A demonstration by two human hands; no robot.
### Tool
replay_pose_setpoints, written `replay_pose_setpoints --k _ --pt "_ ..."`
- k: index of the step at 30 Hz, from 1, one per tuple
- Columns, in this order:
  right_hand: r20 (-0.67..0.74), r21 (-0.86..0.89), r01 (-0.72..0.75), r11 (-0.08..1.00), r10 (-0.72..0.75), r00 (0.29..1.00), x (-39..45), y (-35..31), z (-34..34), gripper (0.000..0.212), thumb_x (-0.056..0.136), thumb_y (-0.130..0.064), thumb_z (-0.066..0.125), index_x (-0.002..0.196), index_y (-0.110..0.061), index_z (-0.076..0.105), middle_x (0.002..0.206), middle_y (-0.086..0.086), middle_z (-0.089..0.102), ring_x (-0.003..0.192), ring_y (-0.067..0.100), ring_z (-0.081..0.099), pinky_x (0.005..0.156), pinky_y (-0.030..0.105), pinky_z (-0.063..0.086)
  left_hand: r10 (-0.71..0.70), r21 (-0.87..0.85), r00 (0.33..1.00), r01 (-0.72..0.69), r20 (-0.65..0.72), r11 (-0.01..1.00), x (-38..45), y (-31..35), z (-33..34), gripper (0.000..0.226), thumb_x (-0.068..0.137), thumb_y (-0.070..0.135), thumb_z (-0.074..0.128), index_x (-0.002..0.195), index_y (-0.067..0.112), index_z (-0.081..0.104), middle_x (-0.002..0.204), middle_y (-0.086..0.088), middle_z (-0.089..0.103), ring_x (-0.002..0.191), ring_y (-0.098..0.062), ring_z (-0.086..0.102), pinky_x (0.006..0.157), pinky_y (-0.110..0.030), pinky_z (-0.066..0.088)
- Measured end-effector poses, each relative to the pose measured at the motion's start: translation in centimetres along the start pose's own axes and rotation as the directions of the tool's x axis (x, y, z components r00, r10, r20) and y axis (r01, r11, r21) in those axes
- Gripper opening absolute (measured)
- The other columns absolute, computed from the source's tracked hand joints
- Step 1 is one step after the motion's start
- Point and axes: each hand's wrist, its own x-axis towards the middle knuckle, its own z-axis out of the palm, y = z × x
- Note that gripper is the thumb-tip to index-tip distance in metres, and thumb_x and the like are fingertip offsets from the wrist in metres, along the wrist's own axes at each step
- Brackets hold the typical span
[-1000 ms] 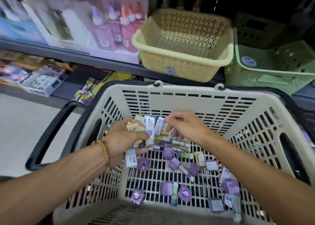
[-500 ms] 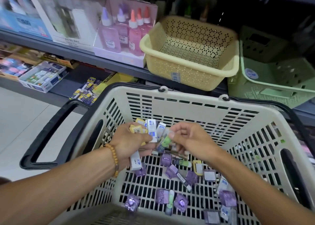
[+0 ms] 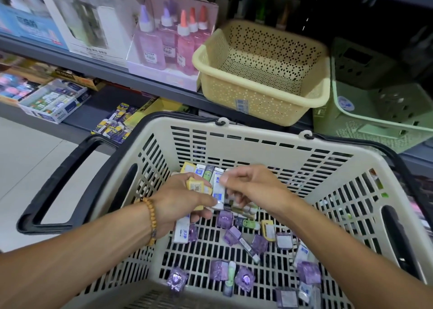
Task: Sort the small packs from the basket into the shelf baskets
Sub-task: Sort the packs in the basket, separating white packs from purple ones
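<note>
Both forearms reach forward and down into the beige shopping basket (image 3: 257, 144), meeting over the far half of its slotted floor. The left hand (image 3: 180, 201), a bead bracelet (image 3: 151, 222) at its wrist, is turned palm-up with fingers curled round a fanned bundle of small packs (image 3: 206, 182), yellow, white and green ones standing on end against its palm. The right hand (image 3: 253, 189) comes in from the other side, knuckles up, its thumb and fingertips pinching a white pack (image 3: 220, 191) at the edge of that bundle; the two hands touch there. More loose packs, mostly purple (image 3: 243, 279), lie scattered on the basket floor nearer the person. Beyond the shopping basket's far rim, on the shelf, sit a yellow perforated basket (image 3: 262, 93) and, just beside it, a green basket (image 3: 375, 121).
</note>
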Motion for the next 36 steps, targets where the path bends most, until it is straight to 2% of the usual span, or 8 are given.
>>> replay_pose_setpoints --k 4,10,16,18,21,28,32,36 --pt "-0.021 0.117 -0.062 0.991 0.065 0.998 -0.1 0.3 -1.0 0.009 0.093 -0.009 0.063 0.090 -0.008 0.072 0.067 0.003 0.063 0.052 0.010 0.052 0.051 0.023 0.045 -0.006 -0.014 0.999 0.007 0.039 1.000 0.1 -0.1 0.2 0.028 0.077 0.000 0.075 0.102 0.003 0.063 0.074 -0.009 0.073 0.049 -0.015 0.063 0.036 -0.020 0.040" --pt "-0.178 0.165 -0.194 0.967 0.223 0.959 0.8 1.9 -2.8 0.008 0.093 -0.004 0.060 0.096 0.000 0.067 0.071 0.010 0.067 0.053 0.014 0.058 0.050 0.023 0.049 -0.067 -0.271 0.998 0.066 0.008 0.960 0.5 0.3 -0.2 0.010 0.090 0.010 0.064 0.097 0.003 0.063 0.085 -0.016 0.070 0.048 -0.012 0.053 0.042 -0.022 0.040" --pt "-0.319 0.024 -0.110 0.994 0.111 0.941 0.6 1.4 -1.0 0.017 0.096 -0.009 0.053 0.089 -0.012 0.068 0.083 0.008 0.072 0.058 0.008 0.061 0.052 0.021 0.050 -0.028 -0.442 0.999 0.006 -0.045 0.897 0.7 0.9 0.2 0.006 0.090 0.010 0.062 0.094 0.006 0.063 0.085 -0.012 0.066 0.051 -0.011 0.053 0.044 -0.020 0.043" --pt "-0.211 -0.020 -0.060 0.998 0.054 0.976 -0.2 0.7 -0.2 0.022 0.097 -0.027 0.056 0.089 -0.014 0.071 0.075 0.002 0.070 0.055 0.007 0.060 0.052 0.022 0.048 0.001 -0.482 0.998 -0.035 -0.070 0.876 0.7 1.0 0.2 0.008 0.091 0.011 0.061 0.096 0.006 0.063 0.087 -0.012 0.066 0.052 -0.011 0.054 0.044 -0.021 0.044" --pt "0.144 0.010 -0.079 0.997 0.076 0.987 -1.3 -0.2 2.0 0.039 0.090 -0.051 0.062 0.089 -0.015 0.074 0.079 0.004 0.074 0.064 0.012 0.065 0.054 0.022 0.051 0.027 -0.501 0.996 -0.066 -0.085 0.863 0.7 1.1 0.3 0.016 0.090 0.014 0.062 0.104 0.005 0.063 0.089 -0.010 0.068 0.054 -0.010 0.055 0.047 -0.023 0.047" --pt "0.379 0.140 -0.217 0.966 0.150 0.913 -1.2 0.4 1.7 0.008 0.096 -0.018 0.061 0.095 -0.010 0.059 0.086 0.013 0.074 0.062 0.016 0.068 0.053 0.022 0.054 0.033 -0.435 0.994 -0.077 -0.108 0.897 0.7 1.1 0.8 0.010 0.094 0.011 0.057 0.091 0.007 0.065 0.094 -0.012 0.069 0.074 -0.017 0.058 0.064 -0.034 0.049" --pt "0.158 0.157 -0.190 0.969 0.165 0.974 -1.3 1.1 -2.5 0.007 0.091 -0.008 0.065 0.098 -0.005 0.065 0.074 0.009 0.070 0.054 0.013 0.061 0.048 0.020 0.051 -0.030 -0.372 0.988 -0.030 -0.153 0.928 0.6 0.9 0.9 0.013 0.093 0.003 0.054 0.102 -0.005 0.059 0.093 -0.018 0.064 0.069 -0.020 0.059 0.061 -0.031 0.048" --pt "-0.077 0.096 -0.196 0.976 0.204 0.976 -1.0 2.0 -5.2 0.013 0.088 -0.012 0.069 0.075 -0.008 0.067 0.060 0.001 0.060 0.049 0.008 0.051 0.048 0.021 0.042 -0.089 -0.279 0.995 0.074 -0.043 0.958 0.6 0.3 1.1 0.028 0.090 0.001 0.060 0.116 -0.007 0.052 0.115 -0.021 0.060 0.081 -0.023 0.066 0.060 -0.025 0.056"
